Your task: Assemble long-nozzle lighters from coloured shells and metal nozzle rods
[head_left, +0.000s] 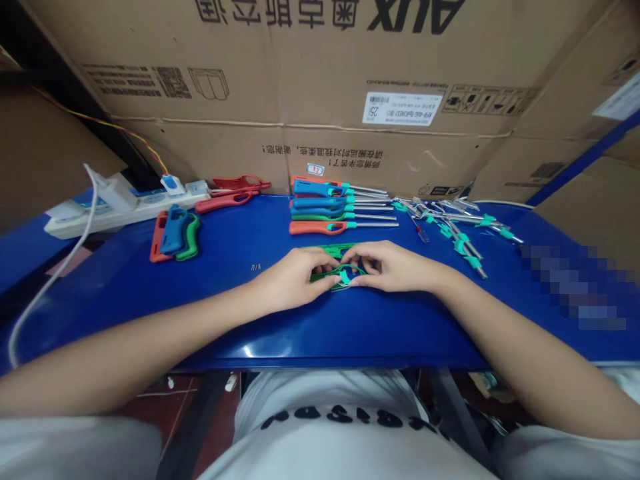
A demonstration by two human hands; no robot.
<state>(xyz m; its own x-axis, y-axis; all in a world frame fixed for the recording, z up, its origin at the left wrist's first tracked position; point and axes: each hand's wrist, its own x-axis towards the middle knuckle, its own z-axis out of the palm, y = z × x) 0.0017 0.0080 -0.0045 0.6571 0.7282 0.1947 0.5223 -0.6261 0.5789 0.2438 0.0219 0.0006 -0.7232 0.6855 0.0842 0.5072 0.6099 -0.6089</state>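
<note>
Between my hands, close to the middle of the blue table, is a green lighter handle with a teal trigger piece in it. My left hand grips the handle's left end, thumb beside the teal piece. From the other side my right hand pinches the handle, its fingertips close to the trigger. Another green handle piece lies just behind my fingers, partly covered by them. Beyond it is a row of long-necked lighters, an orange one nearest.
Teal-triggered metal rods with wires are piled right. Handle shells lie left, red ones behind them. Several small metal pins rest by my left forearm. A power strip stands back left; a cardboard wall closes the rear.
</note>
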